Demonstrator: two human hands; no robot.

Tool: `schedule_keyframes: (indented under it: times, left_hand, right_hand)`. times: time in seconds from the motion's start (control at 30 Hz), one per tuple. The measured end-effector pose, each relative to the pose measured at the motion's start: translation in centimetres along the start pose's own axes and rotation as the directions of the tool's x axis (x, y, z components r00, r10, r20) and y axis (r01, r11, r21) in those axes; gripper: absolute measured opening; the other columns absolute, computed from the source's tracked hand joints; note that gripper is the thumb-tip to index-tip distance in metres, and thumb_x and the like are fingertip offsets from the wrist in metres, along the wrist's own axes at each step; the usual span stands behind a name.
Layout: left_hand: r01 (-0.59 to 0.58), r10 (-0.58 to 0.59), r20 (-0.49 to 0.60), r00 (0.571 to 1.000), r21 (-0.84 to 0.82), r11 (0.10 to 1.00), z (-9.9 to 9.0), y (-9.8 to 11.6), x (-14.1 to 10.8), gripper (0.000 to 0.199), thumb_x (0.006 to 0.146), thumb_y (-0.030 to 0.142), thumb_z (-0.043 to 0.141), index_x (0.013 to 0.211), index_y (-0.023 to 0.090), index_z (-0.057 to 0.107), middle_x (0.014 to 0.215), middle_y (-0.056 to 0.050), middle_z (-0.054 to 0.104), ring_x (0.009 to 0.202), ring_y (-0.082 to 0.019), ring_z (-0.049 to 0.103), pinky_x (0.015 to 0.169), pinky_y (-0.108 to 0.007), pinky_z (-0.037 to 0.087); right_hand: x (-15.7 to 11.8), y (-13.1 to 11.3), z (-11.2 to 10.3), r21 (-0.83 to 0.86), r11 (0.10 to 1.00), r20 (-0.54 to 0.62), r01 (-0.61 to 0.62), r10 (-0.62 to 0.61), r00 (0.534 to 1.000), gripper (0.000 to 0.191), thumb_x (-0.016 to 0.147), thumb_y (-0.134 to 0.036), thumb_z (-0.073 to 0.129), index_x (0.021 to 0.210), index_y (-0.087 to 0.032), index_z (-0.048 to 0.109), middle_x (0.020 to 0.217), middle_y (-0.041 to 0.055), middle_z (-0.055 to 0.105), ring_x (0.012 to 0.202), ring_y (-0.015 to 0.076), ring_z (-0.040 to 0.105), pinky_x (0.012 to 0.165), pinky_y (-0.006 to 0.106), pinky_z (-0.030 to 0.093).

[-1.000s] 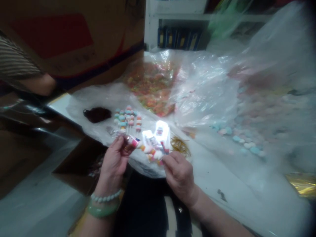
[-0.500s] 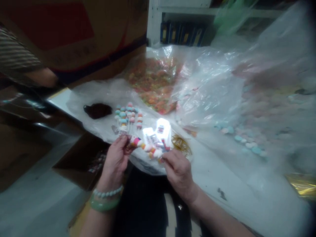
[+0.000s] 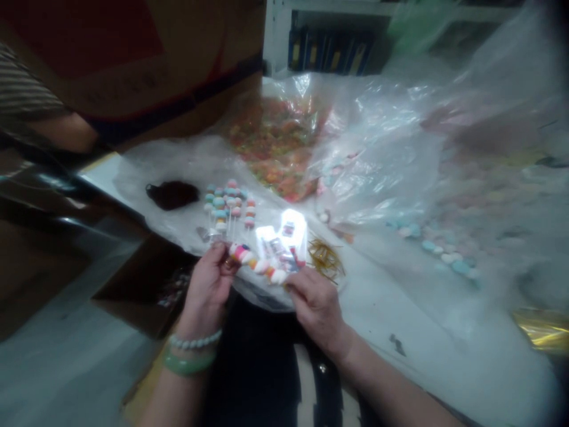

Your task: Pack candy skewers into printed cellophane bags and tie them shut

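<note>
A bead strand point(image 3: 262, 268) was held just above the plastic sheet point(image 3: 178, 160), its pink, white and orange beads spanning the gap between the hands. One end was pinched by the closed fingers point(image 3: 219, 256) of the left hand point(image 3: 208, 289), and the other was gripped by those of the right hand point(image 3: 317, 311). Just beyond the left hand, pastel bead sticks point(image 3: 227, 204) were laid close together, and small packets point(image 3: 280, 246) lay behind the strand, with gold wires point(image 3: 325, 258) just to their right. A dark pouch point(image 3: 172, 194) was placed further left. A slackened pinch could have let beads slip off or dropped the strand among the sheet's folds, while a sideways slip of the left hand could have disturbed the sticks. Anything rolling over the near edge of the worktop point(image 3: 382, 314) could have been lost towards the open carton point(image 3: 142, 290) below. The packets' printing was washed out by glare, and no words could be read. Marks on the large box point(image 3: 133, 59) overhead were too blurred to be read. A co-worker's striped sleeve point(image 3: 24, 95) was seen beside that box.
</note>
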State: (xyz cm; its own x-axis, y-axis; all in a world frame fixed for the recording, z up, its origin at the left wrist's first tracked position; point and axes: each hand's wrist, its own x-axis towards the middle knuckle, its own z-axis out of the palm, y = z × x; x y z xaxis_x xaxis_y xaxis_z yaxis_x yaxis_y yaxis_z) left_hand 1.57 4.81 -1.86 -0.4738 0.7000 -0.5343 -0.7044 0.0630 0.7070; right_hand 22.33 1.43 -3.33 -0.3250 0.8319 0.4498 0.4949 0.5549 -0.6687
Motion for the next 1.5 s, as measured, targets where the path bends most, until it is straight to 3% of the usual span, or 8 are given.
schedule_keyframes:
  times: [0.17, 0.33, 0.5, 0.63, 0.9, 1.03, 1.2, 1.5]
  left_hand:
    - [0.037, -0.038, -0.036, 0.999, -0.042, 0.998, 0.0, -0.3, 0.5, 0.015, 0.093, 0.004, 0.053, 0.085, 0.010, 0.064, 0.069, -0.004, 0.066, 0.054, -0.013, 0.064, 0.046, -0.019, 0.053]
    - [0.012, -0.013, -0.022, 1.000, -0.041, 0.999, 0.0, -0.4, 0.6, 0.017, 0.093, 0.004, 0.052, 0.082, 0.012, 0.063, 0.068, -0.002, 0.065, 0.053, -0.013, 0.063, 0.046, -0.021, 0.054]
    - [-0.060, 0.061, 0.069, 0.996, -0.022, 0.998, -0.4, -0.6, 0.8, 0.013, 0.087, 0.004, 0.060, 0.077, 0.012, 0.064, 0.067, -0.001, 0.065, 0.053, -0.011, 0.061, 0.049, -0.020, 0.054]
    - [-0.102, 0.086, 0.159, 0.983, 0.095, 0.990, -0.5, -1.0, 0.5, 0.012, 0.073, 0.012, 0.079, 0.077, 0.011, 0.068, 0.067, -0.001, 0.066, 0.055, -0.011, 0.061, 0.052, -0.019, 0.053]
    - [0.057, -0.077, 0.238, 0.968, 0.090, 0.994, 0.0, -2.1, -0.3, 0.013, 0.079, 0.019, 0.076, 0.077, 0.012, 0.065, 0.066, -0.001, 0.065, 0.052, -0.010, 0.060, 0.051, -0.020, 0.052]
    - [0.095, -0.102, 0.166, 0.981, 0.050, 0.994, 0.5, -2.4, -0.6, 0.011, 0.079, 0.004, 0.070, 0.082, 0.013, 0.064, 0.072, -0.002, 0.069, 0.061, -0.013, 0.066, 0.060, -0.023, 0.058]
    - [0.067, -0.059, 0.096, 0.994, -0.085, 0.994, 1.3, -3.1, -1.0, 0.017, 0.078, 0.000, 0.069, 0.080, 0.016, 0.063, 0.071, 0.000, 0.069, 0.061, -0.012, 0.067, 0.060, -0.022, 0.058]
    - [0.085, -0.137, 0.243, 0.960, 0.213, 0.973, 0.1, -3.0, -0.6, 0.028, 0.066, 0.025, 0.087, 0.082, 0.011, 0.070, 0.075, -0.006, 0.071, 0.064, -0.015, 0.066, 0.062, -0.026, 0.058]
  right_hand:
    - [0.0, 0.0, 0.1, 0.007, 1.000, 0.021, -0.011, 0.010, 1.000, 0.022, 0.087, -0.006, 0.048, 0.081, -0.019, 0.066, 0.073, 0.0033, 0.057, 0.071, 0.0181, 0.055, 0.066, 0.028, 0.041]
    - [0.2, 0.3, 0.3, 0.178, 0.973, 0.007, -0.150, 0.152, 0.988, 0.018, 0.085, -0.009, 0.052, 0.079, -0.020, 0.066, 0.075, 0.0018, 0.062, 0.072, 0.0162, 0.060, 0.069, 0.026, 0.045]
    - [0.7, 0.7, 0.2, 0.328, 0.869, 0.115, -0.370, 0.352, 0.929, 0.013, 0.080, -0.016, 0.057, 0.072, -0.020, 0.066, 0.072, -0.0004, 0.065, 0.070, 0.0160, 0.060, 0.068, 0.026, 0.045]
    - [0.9, 0.8, 0.1, 0.384, 0.800, 0.212, -0.462, 0.411, 0.887, 0.014, 0.078, -0.020, 0.056, 0.066, -0.020, 0.065, 0.066, -0.0017, 0.062, 0.065, 0.0151, 0.057, 0.062, 0.024, 0.044]
    - [0.2, 1.5, 1.2, 0.296, 0.874, 0.090, -0.385, 0.376, 0.922, 0.013, 0.079, -0.018, 0.056, 0.072, -0.021, 0.067, 0.072, 0.0001, 0.065, 0.070, 0.0166, 0.060, 0.068, 0.026, 0.045]
    - [-0.2, 1.6, 1.4, 0.191, 0.952, -0.037, -0.237, 0.249, 0.968, 0.016, 0.084, -0.013, 0.054, 0.079, -0.021, 0.067, 0.075, 0.0016, 0.065, 0.073, 0.0168, 0.061, 0.070, 0.027, 0.046]
    - [-0.3, 1.5, 1.6, 0.096, 0.985, -0.073, -0.145, 0.152, 0.986, 0.019, 0.087, -0.010, 0.052, 0.078, -0.020, 0.065, 0.074, 0.0023, 0.063, 0.071, 0.0166, 0.060, 0.070, 0.027, 0.046]
    - [-0.3, 2.2, 1.3, 0.146, 0.973, 0.030, -0.182, 0.179, 0.983, 0.019, 0.086, -0.008, 0.055, 0.083, -0.021, 0.068, 0.076, 0.0011, 0.065, 0.073, 0.0162, 0.061, 0.069, 0.026, 0.045]
